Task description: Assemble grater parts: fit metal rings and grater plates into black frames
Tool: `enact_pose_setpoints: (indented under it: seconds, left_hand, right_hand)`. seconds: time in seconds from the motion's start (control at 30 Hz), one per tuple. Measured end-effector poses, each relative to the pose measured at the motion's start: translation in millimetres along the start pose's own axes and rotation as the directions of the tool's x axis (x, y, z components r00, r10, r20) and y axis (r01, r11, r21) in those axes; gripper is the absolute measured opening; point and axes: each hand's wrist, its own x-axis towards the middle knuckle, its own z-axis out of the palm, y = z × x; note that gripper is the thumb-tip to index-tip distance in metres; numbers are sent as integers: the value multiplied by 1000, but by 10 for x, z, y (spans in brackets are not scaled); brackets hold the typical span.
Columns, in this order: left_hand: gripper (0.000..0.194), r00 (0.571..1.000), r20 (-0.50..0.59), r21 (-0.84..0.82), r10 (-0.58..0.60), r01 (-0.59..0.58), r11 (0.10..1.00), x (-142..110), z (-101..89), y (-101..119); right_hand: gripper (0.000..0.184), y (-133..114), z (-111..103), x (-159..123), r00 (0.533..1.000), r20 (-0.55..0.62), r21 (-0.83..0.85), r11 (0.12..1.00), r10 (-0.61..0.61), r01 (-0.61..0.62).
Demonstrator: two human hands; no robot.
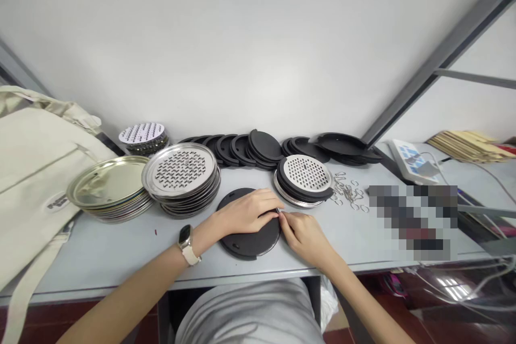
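A black round disc [250, 244] with small slots lies on the table in front of me. My left hand [250, 209], with a watch at its wrist, lies over the disc, fingers bent and gripping its right edge. At that same edge my right hand [300, 234] is closed in a pinch on a small shiny metal piece [279, 210], mostly hidden by the fingertips. Just beyond the right hand, a perforated metal grater plate [307, 173] sits in a black holder on a small stack. Loose metal rings and clips [349, 192] are scattered to its right.
Stacked grater plates [183, 169] and gold-coloured round lids [115, 183] stand at left, near a cream bag [36, 172]. Black round holders [264, 145] line the wall. A white device [413, 161] with a cable and wooden pieces [467, 145] lie at right.
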Motion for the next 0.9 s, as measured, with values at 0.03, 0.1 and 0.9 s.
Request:
enact_pose_setpoints:
  seconds: [0.03, 0.1, 0.9]
  left_hand:
    - [22, 1000, -2, -4, 2, -2, 1000, -3, 3, -7]
    - [23, 1000, 2, -9, -2, 2, 1000, -8, 9, -20]
    - [19, 999, 12, 11, -49, 49, 999, -1, 7, -34]
  right_hand:
    - [42, 1, 0, -2, 1000, 1, 0, 1000, 0, 0]
    - [43, 2, -4, -4, 1000, 1, 1, 1000, -1, 1]
    - [45, 17, -29, 6, 1000, 8, 60, 998, 26, -27]
